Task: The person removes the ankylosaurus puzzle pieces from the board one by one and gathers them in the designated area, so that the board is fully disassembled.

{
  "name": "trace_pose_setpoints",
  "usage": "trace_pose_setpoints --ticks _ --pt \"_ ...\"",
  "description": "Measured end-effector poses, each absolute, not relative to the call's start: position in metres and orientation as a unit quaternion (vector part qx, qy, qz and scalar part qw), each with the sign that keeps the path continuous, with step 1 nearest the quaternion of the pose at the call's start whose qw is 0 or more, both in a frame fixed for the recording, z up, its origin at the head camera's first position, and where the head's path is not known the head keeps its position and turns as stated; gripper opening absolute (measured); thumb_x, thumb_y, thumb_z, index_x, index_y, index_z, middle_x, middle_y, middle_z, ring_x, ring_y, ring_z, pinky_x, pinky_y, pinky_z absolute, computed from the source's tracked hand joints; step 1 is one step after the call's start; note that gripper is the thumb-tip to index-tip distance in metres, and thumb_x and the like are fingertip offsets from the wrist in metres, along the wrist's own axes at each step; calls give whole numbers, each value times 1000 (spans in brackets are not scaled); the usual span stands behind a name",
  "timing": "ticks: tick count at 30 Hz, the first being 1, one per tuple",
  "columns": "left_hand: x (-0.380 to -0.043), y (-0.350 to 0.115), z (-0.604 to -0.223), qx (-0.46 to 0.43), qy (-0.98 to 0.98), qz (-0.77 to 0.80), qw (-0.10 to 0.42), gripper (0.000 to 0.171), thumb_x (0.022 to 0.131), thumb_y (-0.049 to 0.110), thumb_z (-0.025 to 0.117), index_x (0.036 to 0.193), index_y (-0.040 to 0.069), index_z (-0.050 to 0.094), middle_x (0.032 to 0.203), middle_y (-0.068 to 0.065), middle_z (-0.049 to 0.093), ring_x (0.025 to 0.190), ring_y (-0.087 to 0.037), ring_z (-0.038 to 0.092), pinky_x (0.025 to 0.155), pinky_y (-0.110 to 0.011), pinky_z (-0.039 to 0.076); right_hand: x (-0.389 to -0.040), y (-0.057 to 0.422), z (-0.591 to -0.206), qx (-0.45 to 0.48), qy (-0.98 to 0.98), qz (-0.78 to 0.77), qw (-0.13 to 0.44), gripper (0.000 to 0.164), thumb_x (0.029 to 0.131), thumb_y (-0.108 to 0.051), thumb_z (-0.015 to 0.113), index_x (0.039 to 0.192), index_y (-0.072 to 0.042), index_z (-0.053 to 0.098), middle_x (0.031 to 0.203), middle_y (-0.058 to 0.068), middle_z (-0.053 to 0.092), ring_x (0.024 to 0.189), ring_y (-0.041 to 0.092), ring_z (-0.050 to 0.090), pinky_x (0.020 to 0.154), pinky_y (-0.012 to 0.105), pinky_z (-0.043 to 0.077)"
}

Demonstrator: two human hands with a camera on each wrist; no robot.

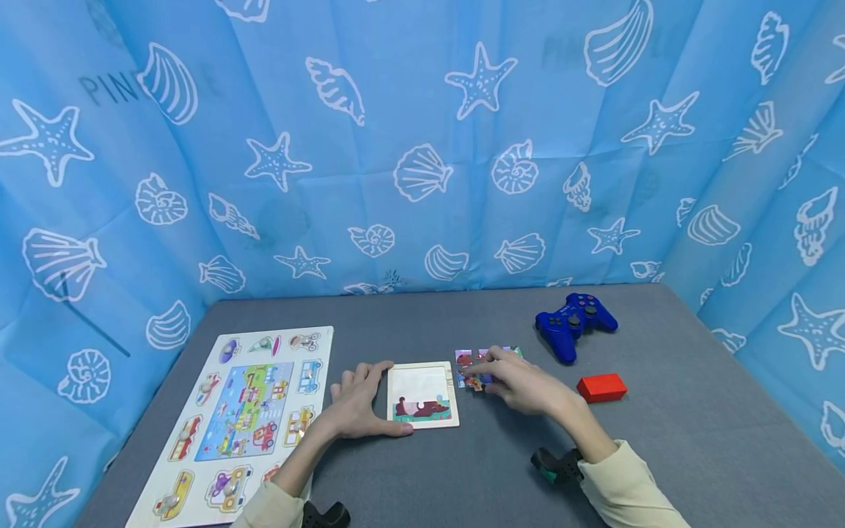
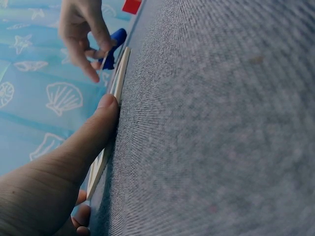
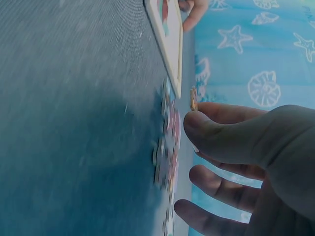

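Note:
A small square wooden jigsaw tray (image 1: 424, 381) lies on the table, with a few joined pieces (image 1: 422, 408) along its bottom and a bare upper part. My left hand (image 1: 356, 407) holds it from the left, thumb on the near edge and index finger at the far left corner. Just right of the tray, my right hand (image 1: 524, 383) pinches a jigsaw piece (image 3: 193, 98) between thumb and index finger, lifted above the table. Under and beside that hand lie loose jigsaw pieces (image 3: 170, 123), partly hidden by it in the head view.
To the left, a large wooden knob puzzle board (image 1: 309, 400) with vehicle pieces lies partly under my left forearm. A blue game controller (image 1: 574, 323) and a red block (image 1: 601, 388) sit at the right. A blue shell-print curtain (image 1: 422, 220) hangs behind the grey table (image 1: 422, 484).

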State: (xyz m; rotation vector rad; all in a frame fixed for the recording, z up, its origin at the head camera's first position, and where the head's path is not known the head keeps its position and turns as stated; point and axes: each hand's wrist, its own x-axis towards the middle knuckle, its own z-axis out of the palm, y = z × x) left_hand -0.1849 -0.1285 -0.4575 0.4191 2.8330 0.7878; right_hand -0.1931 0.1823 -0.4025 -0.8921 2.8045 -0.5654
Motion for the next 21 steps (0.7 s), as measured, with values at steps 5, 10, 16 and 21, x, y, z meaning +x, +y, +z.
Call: trace_pose_setpoints --ticks 5,10,16,21 --pt "-185 -129 -457 144 950 266 84 115 63 63 89 156 18 39 137 -15 49 100 -25 35 77 -40 21 -192 197 -403 -286 937 -187 67 36 94 -5 69 129 -14 71 106 3 60 88 11 47 76 27 40" --pt "-185 -129 -458 145 950 265 84 115 63 64 89 156 18 39 136 -15 49 99 -25 35 76 -40 21 -192 211 -403 -278 941 -184 62 38 94 -6 70 130 -17 71 107 3 61 89 12 48 78 30 42" --pt "-186 -129 -458 135 951 264 87 116 62 65 89 156 19 38 138 -14 49 98 -25 35 76 -39 21 -192 226 -406 -266 947 -174 53 38 94 -6 71 131 -15 71 102 2 59 85 11 44 73 26 38" --pt "-186 -128 -458 137 952 261 87 116 62 65 89 156 19 38 137 -14 49 100 -25 35 77 -39 21 -191 233 -408 -256 951 -168 49 38 93 -5 71 129 -14 71 101 2 59 85 11 44 74 27 38"
